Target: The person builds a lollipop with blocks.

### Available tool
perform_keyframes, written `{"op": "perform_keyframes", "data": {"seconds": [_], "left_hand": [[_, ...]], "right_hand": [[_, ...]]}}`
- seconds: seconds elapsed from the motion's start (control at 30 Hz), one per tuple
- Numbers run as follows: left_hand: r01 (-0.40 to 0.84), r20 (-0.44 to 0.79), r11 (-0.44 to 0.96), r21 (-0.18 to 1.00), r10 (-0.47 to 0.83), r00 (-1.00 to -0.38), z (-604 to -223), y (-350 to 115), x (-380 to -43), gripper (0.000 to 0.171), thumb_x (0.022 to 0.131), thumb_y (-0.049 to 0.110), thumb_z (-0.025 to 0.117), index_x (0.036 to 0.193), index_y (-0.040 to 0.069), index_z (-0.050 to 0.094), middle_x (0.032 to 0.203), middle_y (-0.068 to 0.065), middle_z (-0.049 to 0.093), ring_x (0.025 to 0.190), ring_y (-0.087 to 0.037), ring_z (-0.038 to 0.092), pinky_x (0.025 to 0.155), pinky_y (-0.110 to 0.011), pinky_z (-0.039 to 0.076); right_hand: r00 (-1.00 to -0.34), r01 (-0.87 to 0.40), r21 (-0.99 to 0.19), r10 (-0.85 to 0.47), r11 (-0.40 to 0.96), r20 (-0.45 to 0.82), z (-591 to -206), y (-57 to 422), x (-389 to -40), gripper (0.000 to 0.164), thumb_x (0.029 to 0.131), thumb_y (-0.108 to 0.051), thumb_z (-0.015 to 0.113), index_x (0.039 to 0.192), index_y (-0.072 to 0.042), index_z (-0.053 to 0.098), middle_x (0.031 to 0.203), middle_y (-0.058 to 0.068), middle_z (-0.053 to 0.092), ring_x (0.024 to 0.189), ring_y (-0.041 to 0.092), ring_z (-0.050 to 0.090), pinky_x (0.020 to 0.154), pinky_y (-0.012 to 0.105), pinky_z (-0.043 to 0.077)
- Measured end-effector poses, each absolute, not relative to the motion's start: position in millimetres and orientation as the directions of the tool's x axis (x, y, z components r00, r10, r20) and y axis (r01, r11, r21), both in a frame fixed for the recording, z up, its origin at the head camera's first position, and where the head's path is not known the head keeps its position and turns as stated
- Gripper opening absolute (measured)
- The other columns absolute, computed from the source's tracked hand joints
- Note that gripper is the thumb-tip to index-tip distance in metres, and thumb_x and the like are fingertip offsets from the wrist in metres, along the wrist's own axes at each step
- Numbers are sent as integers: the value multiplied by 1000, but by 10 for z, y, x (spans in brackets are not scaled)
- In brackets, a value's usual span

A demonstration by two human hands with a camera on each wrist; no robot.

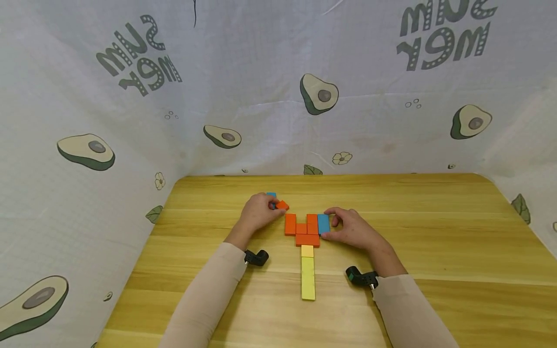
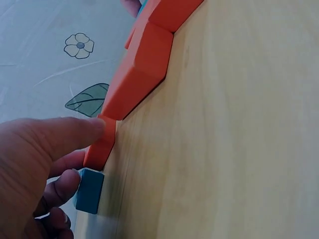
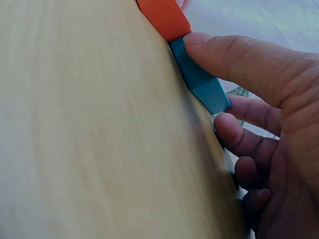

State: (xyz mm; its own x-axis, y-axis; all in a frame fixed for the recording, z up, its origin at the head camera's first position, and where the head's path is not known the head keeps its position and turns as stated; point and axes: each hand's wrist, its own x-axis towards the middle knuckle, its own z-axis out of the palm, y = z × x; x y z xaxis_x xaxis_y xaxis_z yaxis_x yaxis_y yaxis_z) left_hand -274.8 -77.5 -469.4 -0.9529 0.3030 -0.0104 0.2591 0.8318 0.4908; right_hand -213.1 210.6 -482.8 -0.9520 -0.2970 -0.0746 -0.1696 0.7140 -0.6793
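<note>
In the head view my left hand (image 1: 257,211) pinches a small orange block (image 1: 282,205) between thumb and index finger. Just behind those fingers lies a blue block (image 1: 271,195), partly hidden; the left wrist view shows this blue block (image 2: 90,193) beside the curled fingers. My right hand (image 1: 348,227) holds another blue block (image 1: 323,224) by its two ends, thumb near and index finger far. That block lies flat against an upright orange block (image 1: 312,224). More orange blocks join it: one on the left (image 1: 290,224), a small middle one (image 1: 301,228) and a crosswise one (image 1: 307,240).
Below the orange blocks a small yellow block (image 1: 307,251) and a long yellow block (image 1: 308,279) run toward me in a line. All lie on a wooden table (image 1: 435,232). A white cloth (image 1: 261,72) with avocado prints hangs behind it.
</note>
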Motion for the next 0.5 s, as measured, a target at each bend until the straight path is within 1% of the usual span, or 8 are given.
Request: {"op": "perform_keyframes", "data": {"seconds": [0.13,0.27,0.4,0.5], "left_hand": [[280,-10,823,494,328,-945,-4703,-811,-2752,42,92,42,75,123,13,74,98,-2,64,94,-21,56,88,-36,50],[290,4,824,487,330,-944,-4712,-823,-2752,41,91,42,75,121,14,75,105,-5,66,102,-26,57,96,-40,48],[298,28,810,505,329,-944,-4711,-819,-2759,39,92,41,74,121,14,74,117,-8,69,110,-30,58,99,-42,48],[311,51,794,522,335,-941,-4707,-810,-2760,39,94,40,73,124,15,73,118,-9,69,111,-30,58,98,-44,49]], "right_hand": [[-953,-163,-677,-293,717,-81,-4832,2109,-2137,61,83,-36,85,131,-8,58,99,2,57,93,21,43,81,33,39],[-954,-160,-672,-288,723,-82,-4831,2106,-2144,63,83,-37,85,132,-8,59,99,2,57,94,21,44,81,34,39],[-955,-155,-672,-284,724,-85,-4838,2101,-2153,63,82,-37,86,132,-8,59,99,2,57,95,22,44,82,34,39],[-955,-152,-675,-282,722,-87,-4843,2103,-2157,63,82,-36,86,131,-8,59,98,2,57,94,22,44,82,34,39]]}}
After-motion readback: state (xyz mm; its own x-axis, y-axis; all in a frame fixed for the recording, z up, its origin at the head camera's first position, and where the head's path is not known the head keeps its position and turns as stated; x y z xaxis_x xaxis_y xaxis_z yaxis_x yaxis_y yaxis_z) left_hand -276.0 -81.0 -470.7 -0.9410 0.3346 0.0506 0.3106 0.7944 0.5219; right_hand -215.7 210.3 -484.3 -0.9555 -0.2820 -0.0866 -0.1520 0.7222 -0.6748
